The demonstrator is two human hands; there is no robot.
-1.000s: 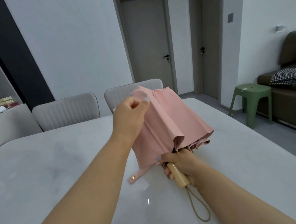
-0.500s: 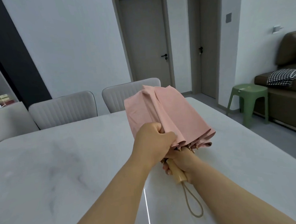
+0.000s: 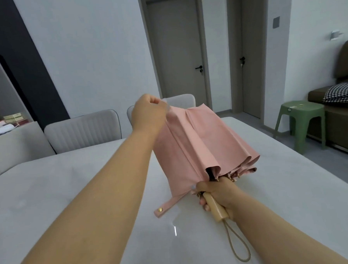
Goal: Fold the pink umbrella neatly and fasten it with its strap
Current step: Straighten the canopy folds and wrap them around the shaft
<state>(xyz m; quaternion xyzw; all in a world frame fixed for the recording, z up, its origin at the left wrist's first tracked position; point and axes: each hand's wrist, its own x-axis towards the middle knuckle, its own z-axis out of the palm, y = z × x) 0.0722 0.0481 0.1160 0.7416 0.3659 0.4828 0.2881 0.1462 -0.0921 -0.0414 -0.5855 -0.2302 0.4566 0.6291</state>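
While your left hand pinches a fold at the top of the pink umbrella above the white table, its strap dangles unfastened, and your right hand grips the wooden handle.

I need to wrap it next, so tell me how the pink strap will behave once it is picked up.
The strap is probably floppy: it trails flat on the table from the umbrella. It is likely light, being thin cloth. The metal snap may weight its free end slightly, so it could swing.
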